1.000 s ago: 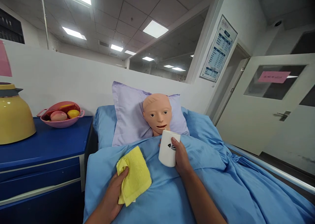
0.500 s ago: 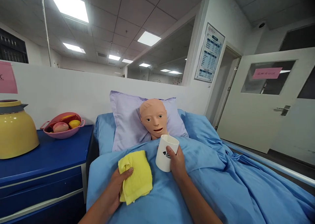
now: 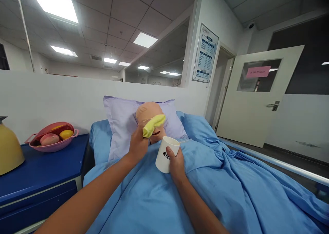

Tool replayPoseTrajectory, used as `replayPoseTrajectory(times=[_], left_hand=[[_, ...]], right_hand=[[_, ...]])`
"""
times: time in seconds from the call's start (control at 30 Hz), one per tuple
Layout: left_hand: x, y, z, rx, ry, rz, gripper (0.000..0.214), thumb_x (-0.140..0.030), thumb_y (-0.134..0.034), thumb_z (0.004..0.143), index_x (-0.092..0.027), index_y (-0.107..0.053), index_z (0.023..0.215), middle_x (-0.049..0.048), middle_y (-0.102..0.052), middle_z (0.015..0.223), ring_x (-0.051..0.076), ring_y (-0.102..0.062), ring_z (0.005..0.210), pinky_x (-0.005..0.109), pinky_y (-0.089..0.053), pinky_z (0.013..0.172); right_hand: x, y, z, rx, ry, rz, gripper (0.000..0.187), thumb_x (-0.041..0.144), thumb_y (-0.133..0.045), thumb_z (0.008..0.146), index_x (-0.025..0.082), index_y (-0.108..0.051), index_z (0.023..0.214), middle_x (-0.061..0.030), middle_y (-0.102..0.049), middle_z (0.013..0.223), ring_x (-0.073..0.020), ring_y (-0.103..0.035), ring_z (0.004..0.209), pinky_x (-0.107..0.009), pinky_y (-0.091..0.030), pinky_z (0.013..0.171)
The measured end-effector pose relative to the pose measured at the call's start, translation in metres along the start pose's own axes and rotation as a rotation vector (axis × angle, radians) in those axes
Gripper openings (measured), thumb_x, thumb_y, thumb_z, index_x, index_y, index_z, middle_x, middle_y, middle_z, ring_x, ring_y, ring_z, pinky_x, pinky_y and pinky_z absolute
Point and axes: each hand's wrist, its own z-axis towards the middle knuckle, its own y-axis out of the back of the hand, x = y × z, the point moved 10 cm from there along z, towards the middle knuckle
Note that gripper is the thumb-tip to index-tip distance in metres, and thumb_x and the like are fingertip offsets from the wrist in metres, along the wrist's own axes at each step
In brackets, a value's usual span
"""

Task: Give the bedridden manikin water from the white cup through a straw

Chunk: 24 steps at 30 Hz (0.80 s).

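Note:
My left hand (image 3: 138, 143) grips a folded yellow towel (image 3: 154, 125) in front of the face of a training manikin (image 3: 149, 111). From here I cannot tell whether the cloth touches the face, and it hides the eyes and nose. Below the chin, my right hand (image 3: 176, 161) is wrapped round a white mug (image 3: 164, 156) with a dark print on its side. The mug leans slightly over the blue quilt (image 3: 151, 196); its inside is mostly out of sight. A thin pale stick (image 3: 185, 141) shows just right of the mug's rim.
The manikin's head lies on a lilac pillow (image 3: 120, 124). At left, a blue bedside cabinet (image 3: 56, 168) bears a pink basket (image 3: 55, 147) of fruit and a yellow thermos jug (image 3: 9, 151). A bed rail (image 3: 272, 161) runs along the right; beyond it a door (image 3: 254, 114) stands ajar.
My left hand has lifted the yellow towel from above the quilt up to the manikin's face. The mug stays in my right hand, near the chin. The view has swung slightly right.

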Motion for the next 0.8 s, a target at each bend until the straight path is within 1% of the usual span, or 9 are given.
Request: replayPoseTrajectory(times=[0.1, 0.2, 0.3, 0.37, 0.47, 0.57, 0.7, 0.73, 0.8], left_hand=[[-0.011, -0.024, 0.003, 0.115, -0.180, 0.046, 0.037, -0.011, -0.045, 0.089, -0.021, -0.050, 0.124, 0.0057, -0.054, 0.133, 0.019, -0.049, 0.125, 0.036, -0.041, 0.107], [-0.011, -0.042, 0.005, 0.185, -0.244, 0.099, 0.036, -0.018, -0.051, 0.089, -0.020, -0.049, 0.125, 0.0079, -0.049, 0.139, 0.021, -0.045, 0.129, 0.039, -0.038, 0.109], [-0.010, -0.064, 0.008, 0.294, -0.291, 0.121, 0.036, -0.019, -0.051, 0.090, -0.017, -0.051, 0.126, 0.0100, -0.047, 0.141, 0.020, -0.039, 0.134, 0.038, -0.030, 0.114], [-0.008, -0.082, 0.007, 0.422, -0.295, 0.098, 0.033, -0.016, -0.046, 0.091, -0.016, -0.056, 0.122, 0.0108, -0.047, 0.140, 0.020, -0.036, 0.136, 0.039, -0.022, 0.118], [0.005, -0.098, 0.001, 0.558, -0.164, -0.025, 0.030, -0.012, -0.045, 0.090, -0.017, -0.064, 0.112, 0.0094, -0.049, 0.139, 0.020, -0.034, 0.138, 0.041, -0.013, 0.120], [0.018, -0.096, -0.009, 0.565, -0.023, -0.175, 0.026, -0.013, -0.053, 0.086, -0.018, -0.067, 0.107, 0.0085, -0.050, 0.137, 0.021, -0.033, 0.138, 0.041, -0.011, 0.120], [0.038, -0.081, -0.033, 0.553, 0.095, -0.252, 0.027, -0.019, -0.057, 0.087, -0.021, -0.067, 0.111, 0.0088, -0.053, 0.134, 0.022, -0.041, 0.133, 0.039, -0.016, 0.119], [0.044, -0.076, -0.040, 0.551, 0.099, -0.233, 0.027, -0.020, -0.057, 0.087, -0.021, -0.067, 0.112, 0.0090, -0.054, 0.132, 0.022, -0.043, 0.132, 0.039, -0.018, 0.118], [0.052, -0.065, -0.051, 0.534, 0.032, -0.133, 0.026, -0.020, -0.054, 0.089, -0.021, -0.067, 0.112, 0.0098, -0.058, 0.128, 0.022, -0.048, 0.128, 0.040, -0.026, 0.116]], right_hand=[[0.001, 0.000, 0.000, -0.014, 0.007, 0.024, 0.062, 0.058, -0.070, 0.068, 0.018, -0.057, 0.114, -0.0067, -0.068, 0.097, -0.0189, -0.064, 0.075, -0.029, -0.052, 0.062], [0.002, 0.001, 0.000, -0.025, 0.016, 0.040, 0.061, 0.056, -0.070, 0.068, 0.019, -0.057, 0.114, -0.0060, -0.068, 0.097, -0.0178, -0.064, 0.073, -0.029, -0.052, 0.063], [0.003, 0.007, 0.002, -0.062, 0.032, 0.075, 0.058, 0.055, -0.070, 0.069, 0.020, -0.056, 0.113, -0.0054, -0.068, 0.093, -0.0178, -0.064, 0.072, -0.028, -0.052, 0.061], [0.003, 0.012, 0.003, -0.103, 0.047, 0.090, 0.057, 0.055, -0.070, 0.070, 0.019, -0.056, 0.112, -0.0055, -0.068, 0.092, -0.0178, -0.063, 0.072, -0.028, -0.052, 0.062], [0.004, 0.018, 0.005, -0.149, 0.064, 0.071, 0.054, 0.055, -0.068, 0.072, 0.019, -0.057, 0.112, -0.0056, -0.067, 0.094, -0.0171, -0.063, 0.073, -0.029, -0.052, 0.066], [0.003, 0.020, 0.005, -0.160, 0.052, 0.059, 0.053, 0.055, -0.067, 0.073, 0.018, -0.058, 0.110, -0.0057, -0.068, 0.093, -0.0178, -0.064, 0.077, -0.030, -0.052, 0.069], [0.002, 0.019, 0.005, -0.146, 0.032, 0.086, 0.054, 0.056, -0.068, 0.072, 0.019, -0.057, 0.110, -0.0047, -0.067, 0.091, -0.0174, -0.065, 0.077, -0.030, -0.053, 0.070], [0.001, 0.018, 0.005, -0.140, 0.028, 0.094, 0.054, 0.056, -0.068, 0.072, 0.019, -0.057, 0.110, -0.0046, -0.067, 0.092, -0.0169, -0.064, 0.075, -0.030, -0.053, 0.069], [-0.001, 0.016, 0.006, -0.125, 0.020, 0.108, 0.054, 0.056, -0.068, 0.072, 0.020, -0.057, 0.110, -0.0048, -0.067, 0.094, -0.0161, -0.064, 0.072, -0.029, -0.053, 0.066]])
